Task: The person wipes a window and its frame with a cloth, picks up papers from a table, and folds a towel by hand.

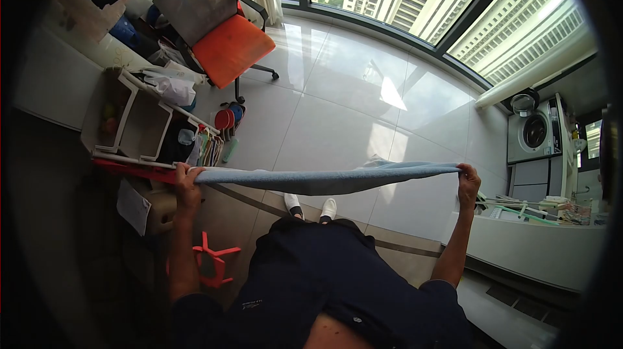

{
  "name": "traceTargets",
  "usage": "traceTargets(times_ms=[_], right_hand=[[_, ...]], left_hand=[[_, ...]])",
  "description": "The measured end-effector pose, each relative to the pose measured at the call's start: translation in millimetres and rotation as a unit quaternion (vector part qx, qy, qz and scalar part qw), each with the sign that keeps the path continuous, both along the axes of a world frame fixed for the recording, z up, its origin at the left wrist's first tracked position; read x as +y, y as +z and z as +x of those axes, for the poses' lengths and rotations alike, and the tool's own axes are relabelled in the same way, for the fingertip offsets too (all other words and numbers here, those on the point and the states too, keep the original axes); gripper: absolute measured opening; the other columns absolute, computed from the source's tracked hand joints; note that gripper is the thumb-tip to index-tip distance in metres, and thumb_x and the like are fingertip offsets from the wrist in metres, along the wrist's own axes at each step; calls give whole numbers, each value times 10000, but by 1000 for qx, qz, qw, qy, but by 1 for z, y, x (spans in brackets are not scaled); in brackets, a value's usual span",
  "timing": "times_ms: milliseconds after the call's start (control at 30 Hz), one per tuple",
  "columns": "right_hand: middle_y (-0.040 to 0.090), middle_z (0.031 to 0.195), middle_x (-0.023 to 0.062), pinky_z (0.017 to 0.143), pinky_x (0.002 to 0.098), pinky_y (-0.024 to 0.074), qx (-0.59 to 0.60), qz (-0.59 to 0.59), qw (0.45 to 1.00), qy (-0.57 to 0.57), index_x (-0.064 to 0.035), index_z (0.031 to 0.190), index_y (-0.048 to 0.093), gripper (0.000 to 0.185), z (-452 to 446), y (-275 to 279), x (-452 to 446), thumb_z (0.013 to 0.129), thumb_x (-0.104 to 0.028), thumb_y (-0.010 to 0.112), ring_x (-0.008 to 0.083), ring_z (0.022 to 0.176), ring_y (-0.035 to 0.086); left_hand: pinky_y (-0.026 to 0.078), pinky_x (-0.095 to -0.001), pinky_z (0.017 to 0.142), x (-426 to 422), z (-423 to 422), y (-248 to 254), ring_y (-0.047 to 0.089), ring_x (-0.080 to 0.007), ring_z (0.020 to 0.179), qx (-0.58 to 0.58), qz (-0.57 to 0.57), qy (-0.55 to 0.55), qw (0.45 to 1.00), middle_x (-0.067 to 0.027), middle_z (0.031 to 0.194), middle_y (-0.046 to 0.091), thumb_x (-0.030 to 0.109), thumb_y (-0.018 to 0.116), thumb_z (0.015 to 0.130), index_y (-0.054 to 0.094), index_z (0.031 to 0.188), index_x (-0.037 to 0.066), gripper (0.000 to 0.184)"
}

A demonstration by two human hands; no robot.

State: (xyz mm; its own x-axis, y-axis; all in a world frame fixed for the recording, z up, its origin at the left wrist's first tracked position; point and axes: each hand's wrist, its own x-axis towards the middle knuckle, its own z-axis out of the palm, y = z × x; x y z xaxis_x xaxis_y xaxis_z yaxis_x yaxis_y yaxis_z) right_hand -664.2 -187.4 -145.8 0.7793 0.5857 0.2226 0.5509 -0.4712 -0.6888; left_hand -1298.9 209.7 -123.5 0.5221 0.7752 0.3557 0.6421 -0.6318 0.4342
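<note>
A light blue towel-like cloth [324, 180] is stretched sideways in front of my body, sagging a little in the middle. My left hand [187, 183] is closed around its left end. At the opposite end, my right hand [468, 185] pinches the other corner, with the arm held out. Most of the cloth is seen edge-on, so its full size is hidden. Below it, my white shoes [329, 209] stand on the floor.
An orange-seated office chair [233, 50] stands at the upper left. Beside my left hand is a white rack [133, 122] with bags and hangers. A red stool [211, 261] is low on the left. On the right are a washing machine [535, 132] and a white counter [532, 245] holding hangers.
</note>
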Motion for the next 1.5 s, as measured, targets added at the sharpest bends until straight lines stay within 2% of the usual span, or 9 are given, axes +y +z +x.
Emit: traceTargets(times_ms=[133, 267, 533, 767, 833, 1167, 1267, 1367, 1500], right_hand=[[650, 932, 57, 589, 237, 497, -14, 23, 1000, -9, -34, 960, 664, 191, 10, 9, -3, 892, 62, 513, 120, 651, 599], [656, 1050, 133, 445, 219, 495, 74, 287, 954, -34, -26, 962, 637, 178, 6, 33, -7, 840, 69, 548, 154, 614, 629], [648, 1105, 187, 844, 359, 560, 65, 485, 870, 69, -71, 1020, 595, 161, 77, 122, 54, 951, -217, 602, 257, 988, 635], [638, 1070, 157, 819, 299, 514, 195, 396, 759, 479, 2, 939, 602, 136, -106, 211, 291, 908, -129, 577, 194, 937, 630], [619, 1087, 135, 820, 297, 510, 185, 424, 725, 510, 7, 943, 602, 89, -139, 208, 317, 902, -34, 535, 187, 947, 624], [580, 1064, 88, 817, 297, 558, 101, 309, 840, 435, -33, 1014, 654, 191, -123, 221, 288, 837, 37, 642, 169, 960, 629], [592, 1013, 77, 822, 306, 556, 97, 214, 843, 484, -17, 900, 682, 123, -93, 189, 275, 823, 44, 607, 179, 942, 630], [643, 1187, 123, 909, 374, 516, 181, 78, 848, 492, -49, 1210, 638, 425, -77, 102, 296, 804, 50, 563, 228, 1104, 605], [644, 1203, 136, 925, 403, 500, 135, -34, 850, 508, -35, 1271, 600, 448, -79, 24, 355, 828, 24, 563, 266, 1048, 617]], left_hand=[[467, -359, 819, -9, 21, 39, 555, -288, 916, -66, -9, 13, 998, -141, 966, 536, -127, 510, 657, 681, 955, 9, 369], [485, -370, 924, -24, 34, 92, 601, -248, 976, -129, 66, -27, 989, -135, 1010, 618, -76, 526, 723, 668, 955, 17, 288], [543, -486, 883, 5, 83, 169, 644, -256, 879, -396, 1, -189, 899, -134, 912, 642, -14, 521, 864, 625, 1007, 32, 182], [466, -355, 996, -4, 324, 188, 573, -265, 1169, -364, -88, -368, 851, -107, 1205, 594, -64, 690, 713, 710, 969, 66, 288], [474, -327, 980, -24, 348, 181, 563, -236, 1196, -414, -263, -324, 809, -113, 1259, 589, -93, 630, 744, 698, 1030, 76, 339], [500, -250, 797, -12, 336, 157, 602, -120, 931, -404, -237, -276, 839, -48, 1020, 634, -79, 568, 796, 659, 978, 2, 219], [488, -248, 775, 11, 332, 145, 591, -109, 863, -435, -241, -265, 827, -31, 932, 626, -86, 584, 774, 649, 948, -3, 203], [468, -251, 773, 34, 321, 133, 566, -127, 843, -512, -313, -296, 743, -53, 922, 585, -98, 609, 760, 629, 933, -16, 193], [458, -253, 784, 70, 307, 127, 552, -143, 857, -515, -341, -324, 717, -61, 923, 557, -92, 618, 758, 616, 913, -22, 169]])
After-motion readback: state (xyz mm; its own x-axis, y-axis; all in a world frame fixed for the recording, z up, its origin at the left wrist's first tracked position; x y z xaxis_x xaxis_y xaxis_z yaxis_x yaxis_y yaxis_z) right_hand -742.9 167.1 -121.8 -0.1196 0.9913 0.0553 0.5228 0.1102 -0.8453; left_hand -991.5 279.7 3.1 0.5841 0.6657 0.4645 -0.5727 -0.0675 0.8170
